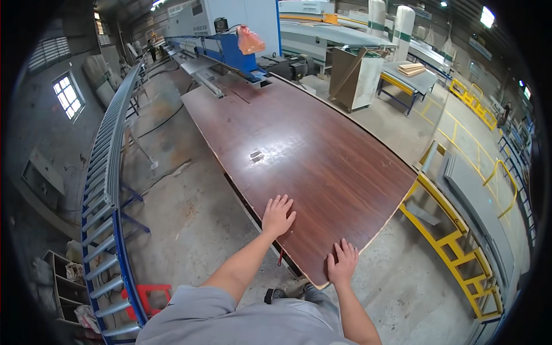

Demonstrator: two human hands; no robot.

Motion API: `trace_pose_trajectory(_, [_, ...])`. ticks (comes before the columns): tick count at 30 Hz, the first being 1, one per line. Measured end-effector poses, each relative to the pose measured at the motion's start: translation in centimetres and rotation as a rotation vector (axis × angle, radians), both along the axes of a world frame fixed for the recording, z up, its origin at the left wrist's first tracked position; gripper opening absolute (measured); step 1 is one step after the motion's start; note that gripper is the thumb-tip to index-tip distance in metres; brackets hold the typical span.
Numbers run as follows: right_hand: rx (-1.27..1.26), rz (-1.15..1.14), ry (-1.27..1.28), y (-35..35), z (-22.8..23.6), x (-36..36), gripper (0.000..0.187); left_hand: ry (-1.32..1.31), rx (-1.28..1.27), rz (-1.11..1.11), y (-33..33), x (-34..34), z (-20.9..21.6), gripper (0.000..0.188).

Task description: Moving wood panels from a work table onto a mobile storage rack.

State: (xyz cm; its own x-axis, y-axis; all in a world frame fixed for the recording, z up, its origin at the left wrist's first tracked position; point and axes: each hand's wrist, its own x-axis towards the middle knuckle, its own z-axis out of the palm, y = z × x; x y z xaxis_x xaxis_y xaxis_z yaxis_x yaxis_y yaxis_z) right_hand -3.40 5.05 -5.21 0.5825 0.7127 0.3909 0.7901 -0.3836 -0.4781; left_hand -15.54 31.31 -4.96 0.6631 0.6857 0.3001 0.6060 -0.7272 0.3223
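A large dark-brown wood-grain board (339, 167) stretches away from me, its near corner just in front of my body. My left hand (278, 217) lies flat on its surface by the left edge, fingers spread. Near the closest corner my right hand (343, 261) rests on the board too, its fingers stretched out over the surface. Neither hand grips anything. At the far end the board reaches a blue and white machine (230, 54). Two small dark marks (256, 155) show on the board beside a bright reflection.
A roller conveyor (106, 230) with a blue frame curves along my left, a red plastic stool (150, 299) beside it. On the right stands a yellow metal frame (454, 247) next to grey panels (477, 201). Farther back are a wheeled cabinet (356, 80) and a table (409, 77) bearing wood pieces.
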Motion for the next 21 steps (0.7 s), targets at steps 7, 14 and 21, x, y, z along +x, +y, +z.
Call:
trace_pose_trajectory(7, [0.005, 0.008, -0.015, 0.4, 0.2, -0.1, 0.04, -0.023, -0.032, 0.003, -0.2, -0.5, 0.3, 0.049])
trace_pose_trajectory(14, [0.054, -0.022, -0.074, -0.1, 0.8, 0.1, 0.039, -0.094, 0.006, -0.09, -0.5, 0.6, 2.4, 0.041])
trace_pose_trajectory(21, [0.032, -0.021, -0.028, 0.0, -0.1, 0.3, 0.04, -0.104, 0.027, -0.065, -0.2, 0.2, 0.6, 0.038])
